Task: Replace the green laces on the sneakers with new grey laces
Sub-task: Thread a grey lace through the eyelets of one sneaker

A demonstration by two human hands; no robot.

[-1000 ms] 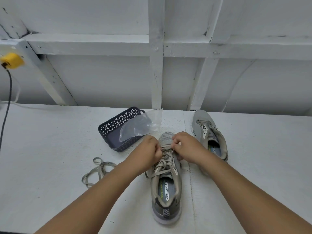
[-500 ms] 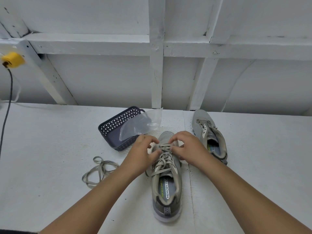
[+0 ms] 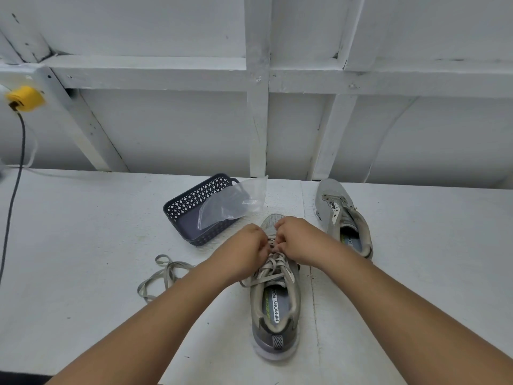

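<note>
Setting: white table (image 3: 83, 245) against a white-painted timber wall; a yellow plug (image 3: 25, 98) with a dark cable hangs at far left.
Loose lace (image 3: 163, 275): lies in a slack tangle on the table left of the arms, likely pulled out and set aside.
Basket (image 3: 194, 215): dark lattice tray behind it, holding a clear plastic bag (image 3: 230, 204), probably the lace packaging, within reach.
Left hand (image 3: 244, 252): fingers curled, pinching the lace (image 3: 273, 266) at the near sneaker's lower eyelets.
Near sneaker (image 3: 276, 304): toe pointing away, heel toward the person, so both hands can work.
Right hand (image 3: 298, 240): fingers clenched on the same lace from the other side.
Second sneaker (image 3: 344, 218): well right, lying with no lace visible, seemingly waiting.
</note>
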